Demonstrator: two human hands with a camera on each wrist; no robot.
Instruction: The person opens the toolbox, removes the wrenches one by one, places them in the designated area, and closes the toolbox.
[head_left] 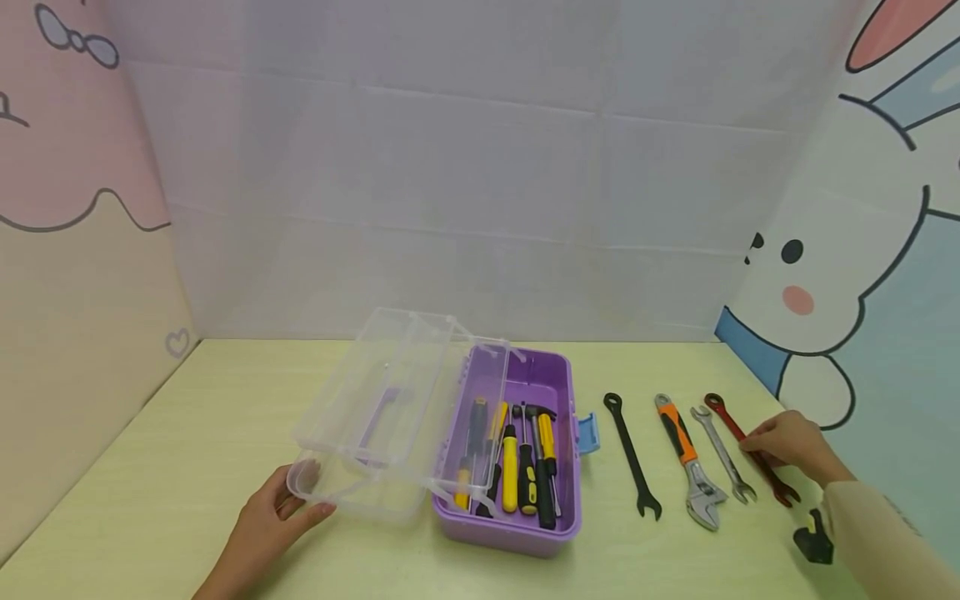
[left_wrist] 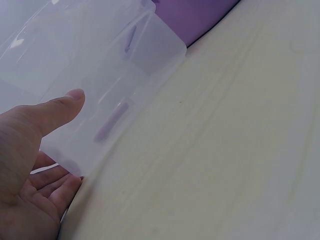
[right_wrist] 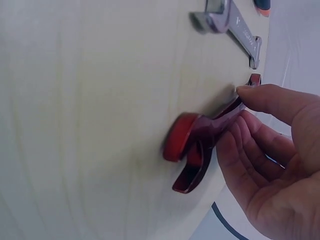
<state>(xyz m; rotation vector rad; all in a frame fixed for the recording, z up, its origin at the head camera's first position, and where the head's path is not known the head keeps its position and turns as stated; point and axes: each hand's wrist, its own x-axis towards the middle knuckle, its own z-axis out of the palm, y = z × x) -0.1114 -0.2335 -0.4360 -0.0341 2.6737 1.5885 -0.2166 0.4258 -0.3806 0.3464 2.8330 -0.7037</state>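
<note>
At the far right of the head view my right hand pinches a red combination wrench around its shank. Up close in the right wrist view, thumb and fingers hold the wrench, its open end pointing away from the palm. My left hand is at the near left corner of a clear plastic lid, which is swung open leftward from a purple toolbox. In the left wrist view the thumb lies over the lid and the fingers reach behind it.
Screwdrivers and a hammer lie inside the toolbox. Right of its blue latch are a black wrench, an orange-handled adjustable wrench and a silver wrench. A small black-and-yellow object sits near the right sleeve.
</note>
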